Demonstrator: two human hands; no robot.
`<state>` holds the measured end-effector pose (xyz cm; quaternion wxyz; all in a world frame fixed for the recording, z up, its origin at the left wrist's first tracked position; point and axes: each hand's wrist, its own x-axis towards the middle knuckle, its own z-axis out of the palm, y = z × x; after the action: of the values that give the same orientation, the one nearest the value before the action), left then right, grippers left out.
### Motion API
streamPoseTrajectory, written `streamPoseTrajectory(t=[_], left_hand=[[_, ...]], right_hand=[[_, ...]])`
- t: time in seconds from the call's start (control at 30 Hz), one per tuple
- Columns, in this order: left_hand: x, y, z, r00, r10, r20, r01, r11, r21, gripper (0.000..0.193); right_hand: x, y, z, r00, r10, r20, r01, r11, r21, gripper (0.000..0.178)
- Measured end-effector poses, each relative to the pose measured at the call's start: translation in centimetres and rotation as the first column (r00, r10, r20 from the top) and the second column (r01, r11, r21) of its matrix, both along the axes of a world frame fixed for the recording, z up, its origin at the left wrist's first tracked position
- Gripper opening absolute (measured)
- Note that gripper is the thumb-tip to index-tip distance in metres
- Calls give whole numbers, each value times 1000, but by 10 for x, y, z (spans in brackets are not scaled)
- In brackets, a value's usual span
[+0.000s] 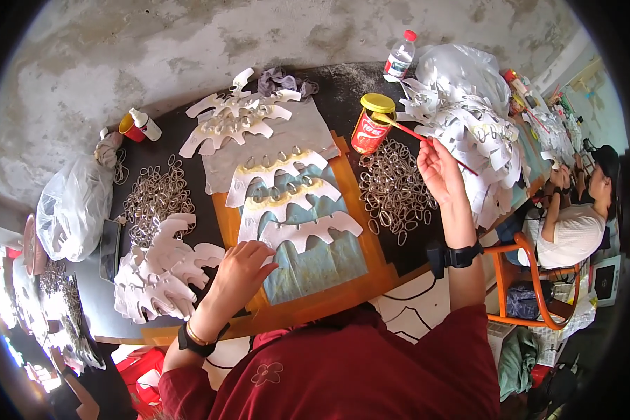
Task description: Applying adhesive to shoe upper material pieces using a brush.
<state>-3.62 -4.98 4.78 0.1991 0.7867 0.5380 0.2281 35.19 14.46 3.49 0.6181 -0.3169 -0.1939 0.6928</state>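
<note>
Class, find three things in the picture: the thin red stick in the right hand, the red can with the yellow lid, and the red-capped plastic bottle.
Thin red stick (pixel 415 134): head view, on its shaft.
Red can (pixel 368 134): head view, on its side.
Plastic bottle (pixel 400 59): head view, on its body.

The right hand (pixel 441 171) hides part of the red stick (pixel 408 131).

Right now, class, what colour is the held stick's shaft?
The shaft is red, seen best in the head view.
</note>
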Motion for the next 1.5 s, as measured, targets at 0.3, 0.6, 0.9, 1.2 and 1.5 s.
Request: streamPoseTrajectory(t=[0.3, 0.6, 0.9, 1.2, 1.5], left_hand=[[-1, -2, -3, 1000, -10, -21, 10, 1000, 0, 20], [-1, -4, -1, 1000, 6, -30, -6, 1000, -20, 20], [0, -6, -2, 998, -2, -55, -1, 999, -46, 21], [-1, -6, 0, 998, 3, -70, -6, 999, -45, 21], [-2, -5, 0, 998, 8, -59, -10, 999, -33, 22]], right_hand=[[-5, -8, 4, 986, 93, -141, -97, 995, -27, 22], [-3, -9, -5, 986, 83, -143, -84, 996, 1, 18], [-5, -11, -16, 966, 103, -236, -96, 995, 40, 18], [-14, -12, -7, 924, 164, -345, -180, 984, -15, 16], [-24, -18, 2, 869, 196, -455, -214, 977, 11, 20]])
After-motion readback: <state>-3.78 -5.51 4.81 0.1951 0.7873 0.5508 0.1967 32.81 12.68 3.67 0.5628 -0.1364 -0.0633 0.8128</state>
